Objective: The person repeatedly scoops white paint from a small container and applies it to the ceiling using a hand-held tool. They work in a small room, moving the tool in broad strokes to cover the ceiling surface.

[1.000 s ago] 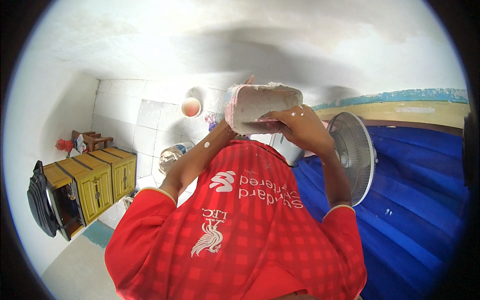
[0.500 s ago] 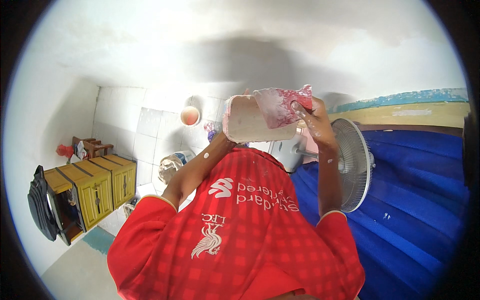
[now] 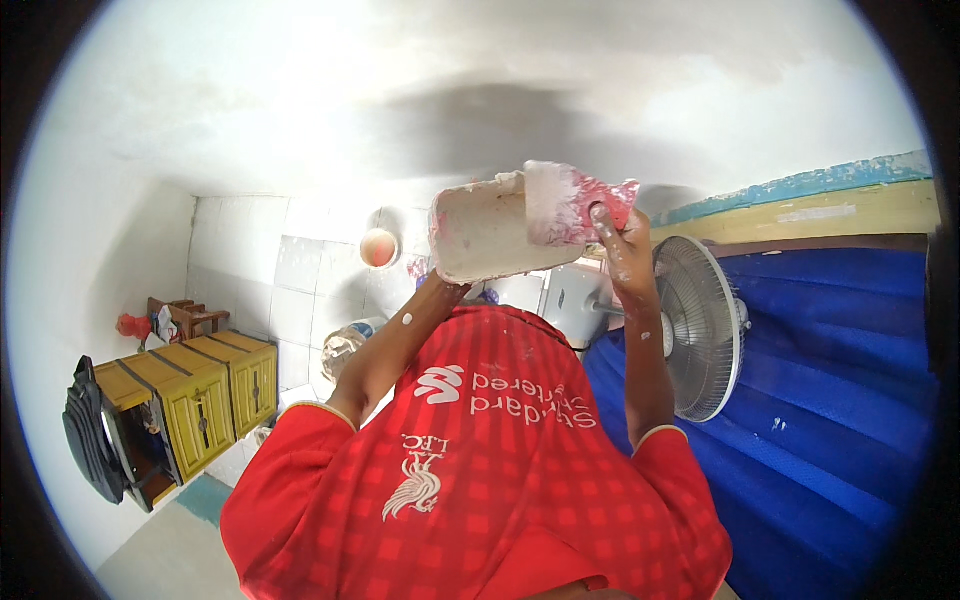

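Note:
In front of my chest I hold up a shallow rectangular plastic tub (image 3: 480, 235), its inside coated in off-white paste. My left hand (image 3: 448, 287) supports it from below; most of its fingers are hidden behind the tub. A flat red putty spreader (image 3: 560, 205), smeared thickly with white paste, is pinched in my right hand (image 3: 628, 248), the thumb on its near face. The spreader overlaps the tub's right end; whether it touches the rim, I cannot tell. White spots of paste mark my right fingers and both forearms.
A white wall (image 3: 300, 110) with patchy areas rises ahead. To my right stand a grey fan (image 3: 697, 330) and a blue curtain-like cloth (image 3: 820, 400). Down on the left are a round bucket (image 3: 379, 248), a yellow cabinet (image 3: 200, 415) and a small wooden stool (image 3: 195, 318) on the tiled floor (image 3: 245, 235).
The tub has shifted slightly left and its opening now faces me more. The spreader has moved a little right and up, turning more upright over the tub's right end.

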Motion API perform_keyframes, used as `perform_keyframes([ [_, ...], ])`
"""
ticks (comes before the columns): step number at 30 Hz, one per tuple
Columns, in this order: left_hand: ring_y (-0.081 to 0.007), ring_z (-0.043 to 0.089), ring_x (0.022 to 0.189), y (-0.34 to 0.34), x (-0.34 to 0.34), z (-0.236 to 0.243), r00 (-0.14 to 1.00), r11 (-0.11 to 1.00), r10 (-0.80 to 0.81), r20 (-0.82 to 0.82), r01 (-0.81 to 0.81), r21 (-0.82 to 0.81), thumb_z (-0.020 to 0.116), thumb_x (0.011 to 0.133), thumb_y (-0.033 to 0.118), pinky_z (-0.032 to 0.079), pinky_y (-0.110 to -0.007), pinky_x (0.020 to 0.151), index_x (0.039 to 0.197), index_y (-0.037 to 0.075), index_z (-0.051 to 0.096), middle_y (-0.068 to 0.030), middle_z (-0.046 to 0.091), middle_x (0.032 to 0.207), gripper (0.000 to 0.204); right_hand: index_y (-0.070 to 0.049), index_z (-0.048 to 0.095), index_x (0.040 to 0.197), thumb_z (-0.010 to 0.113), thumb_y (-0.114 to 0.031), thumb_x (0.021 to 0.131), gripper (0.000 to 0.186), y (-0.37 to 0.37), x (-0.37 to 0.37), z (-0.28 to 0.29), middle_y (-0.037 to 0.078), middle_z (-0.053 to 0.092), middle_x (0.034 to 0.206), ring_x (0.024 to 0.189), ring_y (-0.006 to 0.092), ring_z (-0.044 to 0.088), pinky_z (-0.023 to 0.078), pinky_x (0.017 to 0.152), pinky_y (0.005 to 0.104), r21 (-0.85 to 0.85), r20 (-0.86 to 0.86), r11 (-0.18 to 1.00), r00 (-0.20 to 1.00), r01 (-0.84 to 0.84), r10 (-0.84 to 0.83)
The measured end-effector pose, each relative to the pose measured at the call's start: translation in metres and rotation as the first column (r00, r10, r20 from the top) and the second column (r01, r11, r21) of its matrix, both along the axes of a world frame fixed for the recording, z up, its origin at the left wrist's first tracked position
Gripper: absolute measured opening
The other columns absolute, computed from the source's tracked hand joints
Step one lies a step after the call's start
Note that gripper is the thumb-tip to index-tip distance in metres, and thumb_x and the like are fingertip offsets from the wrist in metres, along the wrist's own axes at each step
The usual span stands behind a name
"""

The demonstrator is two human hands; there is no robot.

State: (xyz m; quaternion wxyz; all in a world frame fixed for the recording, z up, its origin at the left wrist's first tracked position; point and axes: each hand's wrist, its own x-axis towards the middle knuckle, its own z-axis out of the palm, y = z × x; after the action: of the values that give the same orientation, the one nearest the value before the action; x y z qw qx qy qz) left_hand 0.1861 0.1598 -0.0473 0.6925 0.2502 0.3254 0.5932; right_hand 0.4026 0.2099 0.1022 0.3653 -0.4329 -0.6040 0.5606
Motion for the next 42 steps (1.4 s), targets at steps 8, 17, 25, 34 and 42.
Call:
perform_keyframes([
  [8,-0.0259,0.061,0.116,0.008,0.003,0.019,0.968,0.993,-0.084,0.237,0.062,0.102,0.061,0.095,0.051,0.051,-0.048,0.095,0.135,0.014,0.058,-0.0083,0.062,0.130,0.055,-0.011,0.060,0.123,0.063,-0.021,0.103,0.023,0.000,0.015,-0.030,0.000,0.065,0.106,0.089,0.0081,0.062,0.052,0.075,0.0245,-0.382,-0.345,0.909,0.887,0.165,-0.306],
  [17,-0.0229,0.058,0.119,0.000,0.020,0.065,0.777,0.946,-0.289,0.560,0.143,0.290,0.069,0.092,0.045,0.049,-0.044,0.097,0.135,0.015,0.058,-0.0066,0.061,0.131,0.053,-0.005,0.058,0.127,0.064,-0.009,0.099,0.029,0.041,0.054,-0.028,0.003,0.066,0.116,0.102,0.0133,0.067,0.061,0.084,0.0325,-0.262,-0.540,0.923,0.750,0.283,-0.383],
  [25,-0.0320,0.046,0.139,0.007,0.010,0.016,0.670,0.972,-0.181,0.720,0.232,0.030,0.051,0.101,0.056,0.036,-0.060,0.115,0.147,0.018,0.045,-0.0091,0.052,0.147,0.059,-0.001,0.063,0.123,0.069,-0.012,0.099,0.027,0.095,0.098,0.107,0.003,0.067,0.109,0.099,0.0116,0.064,0.055,0.086,0.0293,0.140,-0.662,0.626,0.542,0.768,-0.518],
  [34,-0.0302,0.046,0.138,0.001,0.011,0.008,0.703,0.969,-0.207,0.680,0.243,0.044,0.051,0.103,0.051,0.037,-0.061,0.114,0.147,0.019,0.044,-0.0061,0.050,0.147,0.054,-0.006,0.065,0.134,0.058,0.009,0.090,0.048,0.189,0.137,0.164,0.018,0.066,0.133,0.127,0.0327,0.061,0.045,0.111,0.0400,0.972,-0.235,-0.160,0.695,0.172,-0.680],
  [42,-0.0271,0.048,0.137,0.008,0.014,0.018,0.818,0.974,-0.227,0.528,0.207,0.097,0.052,0.103,0.050,0.040,-0.052,0.115,0.148,0.017,0.043,-0.0055,0.054,0.144,0.056,-0.014,0.063,0.140,0.059,0.007,0.081,0.062,0.223,0.120,0.025,0.015,0.058,0.144,0.140,0.0393,0.048,0.036,0.119,0.0519,0.996,0.077,0.092,0.756,-0.023,-0.650],
])
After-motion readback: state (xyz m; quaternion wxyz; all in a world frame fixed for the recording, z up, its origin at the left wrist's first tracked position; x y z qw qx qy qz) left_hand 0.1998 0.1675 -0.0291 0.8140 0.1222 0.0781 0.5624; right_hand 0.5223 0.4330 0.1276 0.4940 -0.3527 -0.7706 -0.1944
